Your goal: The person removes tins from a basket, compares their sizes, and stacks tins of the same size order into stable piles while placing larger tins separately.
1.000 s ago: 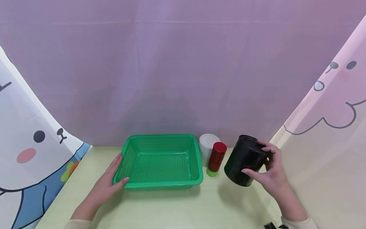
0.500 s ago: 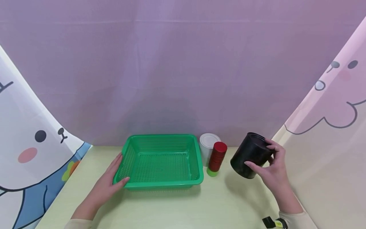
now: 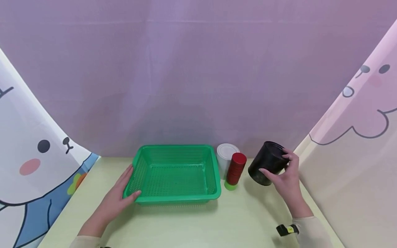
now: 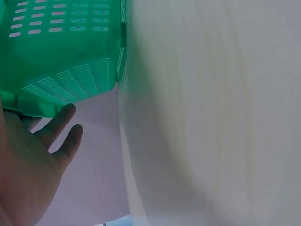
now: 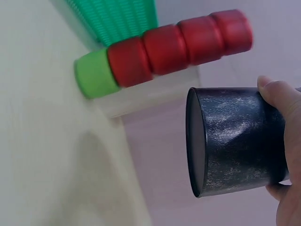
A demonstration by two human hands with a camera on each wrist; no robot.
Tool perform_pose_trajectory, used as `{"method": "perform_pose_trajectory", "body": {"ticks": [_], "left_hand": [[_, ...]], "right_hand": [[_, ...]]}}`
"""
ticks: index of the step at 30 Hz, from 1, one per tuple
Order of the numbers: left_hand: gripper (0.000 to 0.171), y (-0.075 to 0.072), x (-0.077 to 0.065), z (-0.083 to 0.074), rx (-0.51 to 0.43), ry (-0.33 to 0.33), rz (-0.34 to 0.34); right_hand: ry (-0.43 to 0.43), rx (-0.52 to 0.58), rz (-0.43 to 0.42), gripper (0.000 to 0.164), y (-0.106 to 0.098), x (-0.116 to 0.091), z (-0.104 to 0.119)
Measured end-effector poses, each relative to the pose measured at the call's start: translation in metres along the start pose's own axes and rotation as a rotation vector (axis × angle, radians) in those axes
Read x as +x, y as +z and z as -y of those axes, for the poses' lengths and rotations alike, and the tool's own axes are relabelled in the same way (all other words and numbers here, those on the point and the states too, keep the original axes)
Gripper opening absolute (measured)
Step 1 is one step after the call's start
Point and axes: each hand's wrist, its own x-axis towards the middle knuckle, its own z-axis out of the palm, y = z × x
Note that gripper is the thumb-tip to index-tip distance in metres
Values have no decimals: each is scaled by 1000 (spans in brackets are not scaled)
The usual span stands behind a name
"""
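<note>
My right hand (image 3: 286, 177) grips a black can (image 3: 268, 163) by its side and upper edge, thumb on the near side. The can is tilted, raised over the table's right side, its shadow falling below it; in the right wrist view its flat end (image 5: 195, 141) faces the table. My left hand (image 3: 113, 201) rests at the left end of a green plastic basket (image 3: 178, 199), thumb on the near rim, fingers fairly straight along the left rim. In the left wrist view, fingertips (image 4: 70, 112) show just beyond the basket rim (image 4: 40, 109).
A red column of several rounded segments (image 3: 236, 168) with a green base (image 3: 230, 186) stands right of the basket. Behind it is a white lidded canister (image 3: 227, 151). A purple cloth (image 3: 186, 75) hangs along the table's back edge, with printed cloths at both sides.
My right hand and the can moved first right and away from me, then slightly left and farther back. My left hand, the basket, the red column and the canister stay in place.
</note>
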Motion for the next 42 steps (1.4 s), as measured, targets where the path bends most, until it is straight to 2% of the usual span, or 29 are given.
{"method": "perform_pose_trajectory", "body": {"ticks": [2, 8, 12, 18, 32, 42], "left_hand": [[99, 0, 1, 0, 0, 2, 1], [99, -1, 1, -3, 3, 8, 9], [99, -3, 2, -4, 14, 12, 7], [100, -6, 2, -5, 18, 7, 10], [100, -12, 1, -9, 3, -9, 29], [99, -12, -3, -10, 1, -13, 28]], "right_hand": [[-1, 6, 4, 86, 4, 1, -10], [-16, -14, 9, 93, 18, -1, -60], [-27, -56, 41, 95, 24, -1, -76], [-61, -122, 73, 93, 34, 1, -85], [-63, -181, 132, 94, 58, 0, -98], [-63, -182, 147, 93, 66, -5, -100]]}}
